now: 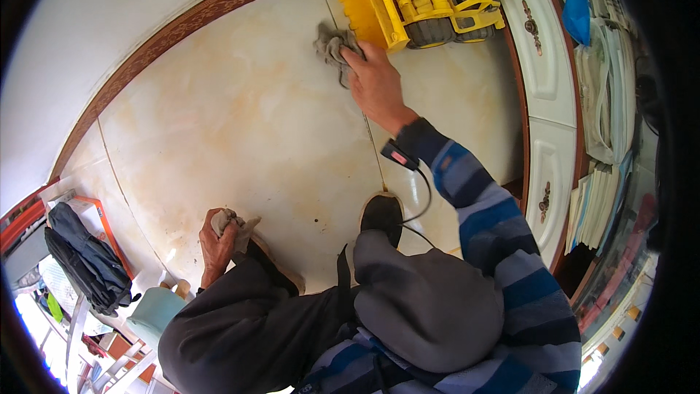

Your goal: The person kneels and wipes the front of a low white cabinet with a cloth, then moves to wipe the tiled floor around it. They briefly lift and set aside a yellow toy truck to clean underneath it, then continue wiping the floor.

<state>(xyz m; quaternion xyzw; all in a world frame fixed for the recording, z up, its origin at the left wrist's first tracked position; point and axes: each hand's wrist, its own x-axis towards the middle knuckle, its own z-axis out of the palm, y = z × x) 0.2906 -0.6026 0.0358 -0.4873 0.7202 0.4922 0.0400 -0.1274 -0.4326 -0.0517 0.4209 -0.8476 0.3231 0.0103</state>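
Note:
My right hand (377, 85) reaches out over the tiled floor (235, 120) and grips a crumpled grey cloth (332, 49). The cloth lies against the tiles, beside the bucket of a yellow toy wheel loader (426, 5); its far edge is blurred. My left hand (216, 243) is down by my left shoe, closed around a bunched beige-grey cloth (235, 225). Part of that hand is hidden by the cloth. A few dark specks show on the tiles between my feet.
A white-fronted drawer cabinet (549, 87) with papers and bags on it runs along the right. A brown patterned skirting (180, 33) borders the white wall. At the left are a dark backpack (87, 257), a white and orange box (101, 219) and a pale blue bin (156, 309).

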